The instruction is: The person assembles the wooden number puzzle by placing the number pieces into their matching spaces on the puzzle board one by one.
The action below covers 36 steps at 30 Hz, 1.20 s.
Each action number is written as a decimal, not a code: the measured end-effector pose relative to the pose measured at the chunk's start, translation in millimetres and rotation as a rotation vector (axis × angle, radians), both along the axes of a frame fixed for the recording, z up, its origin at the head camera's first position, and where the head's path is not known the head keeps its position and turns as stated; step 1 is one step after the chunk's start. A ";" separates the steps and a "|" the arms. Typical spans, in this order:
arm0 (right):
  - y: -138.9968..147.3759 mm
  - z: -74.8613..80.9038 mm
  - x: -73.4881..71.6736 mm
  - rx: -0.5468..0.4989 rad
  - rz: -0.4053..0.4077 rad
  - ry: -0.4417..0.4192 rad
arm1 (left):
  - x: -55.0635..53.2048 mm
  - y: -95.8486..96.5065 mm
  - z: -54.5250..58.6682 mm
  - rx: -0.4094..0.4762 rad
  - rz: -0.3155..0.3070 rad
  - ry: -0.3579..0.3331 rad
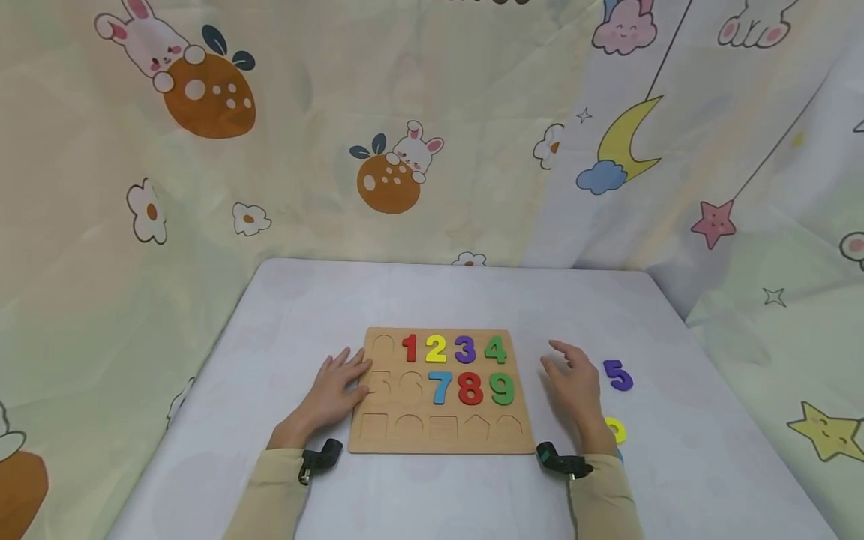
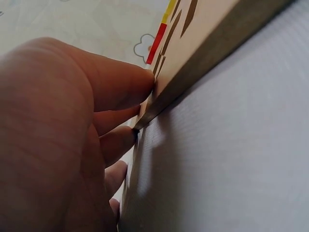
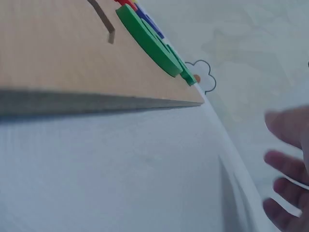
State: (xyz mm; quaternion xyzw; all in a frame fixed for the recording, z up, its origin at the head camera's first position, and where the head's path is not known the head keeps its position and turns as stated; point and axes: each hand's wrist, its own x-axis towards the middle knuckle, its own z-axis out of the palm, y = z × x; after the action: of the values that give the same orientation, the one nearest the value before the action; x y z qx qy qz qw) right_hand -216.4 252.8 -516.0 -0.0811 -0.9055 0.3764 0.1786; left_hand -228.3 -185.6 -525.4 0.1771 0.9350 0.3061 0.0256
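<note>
A wooden number puzzle board [image 1: 442, 435] lies flat on the white table. Set in it are a red 1 [image 1: 409, 348], yellow 2 [image 1: 436, 349], purple 3 [image 1: 465, 349], green 4 [image 1: 496, 349], blue 7 [image 1: 440, 388], red 8 [image 1: 470, 388] and green 9 [image 1: 502, 388]; elsewhere cut outlines show. My left hand [image 1: 332, 397] touches the board's left edge with fingers fairly straight, its thumb on the edge too. Right of the board, my right hand [image 1: 577, 386] hovers with loosely bent fingers and holds nothing. The right wrist view catches only its fingertips [image 3: 285, 166].
A loose purple 5 [image 1: 618, 375] lies right of my right hand. Nearer me, a yellow piece [image 1: 616, 429] is partly hidden behind the right wrist, with a bit of blue below it. A patterned cloth [image 1: 304, 187] hangs behind and beside the table [image 1: 432, 495].
</note>
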 end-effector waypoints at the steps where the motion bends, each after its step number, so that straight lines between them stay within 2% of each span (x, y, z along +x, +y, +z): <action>1: 2.0 -0.3 0.1 -0.003 -0.045 0.008 | 0.2 0.0 0.4 0.003 0.000 -0.001; 5: 11.2 -1.1 2.2 -0.054 -0.218 0.076 | 1.0 -0.6 1.4 0.015 -0.007 0.002; 9: 20.5 -3.5 3.6 -0.049 -0.332 0.136 | 1.7 -1.2 1.6 0.024 -0.016 0.010; 15: 32.7 -5.1 4.3 -0.015 -0.423 0.233 | 2.4 -1.0 0.8 0.022 -0.020 0.021; 18: 37.3 -2.0 5.8 -0.028 -0.464 0.247 | 2.8 -0.9 1.8 0.028 -0.020 0.024; 24: 42.7 5.5 10.0 -0.073 -0.537 0.202 | 2.6 -1.3 0.5 0.033 -0.009 0.053; 29: 50.1 4.0 11.1 -0.112 -0.573 0.144 | 2.4 -1.7 -1.3 0.033 -0.010 0.070; 31: 53.3 2.1 11.0 -0.128 -0.580 0.097 | 1.9 -2.0 -1.7 0.033 -0.010 0.063; 36: 56.6 -0.6 10.8 -0.162 -0.555 -0.093 | 1.3 -2.1 -1.5 0.026 -0.009 0.044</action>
State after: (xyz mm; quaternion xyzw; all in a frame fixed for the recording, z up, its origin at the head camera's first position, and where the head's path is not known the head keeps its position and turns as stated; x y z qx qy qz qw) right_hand -205.6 309.4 -516.6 -0.3569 -0.8230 0.3798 0.2260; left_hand -227.0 -187.7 -526.9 0.1883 0.9305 0.3142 0.0039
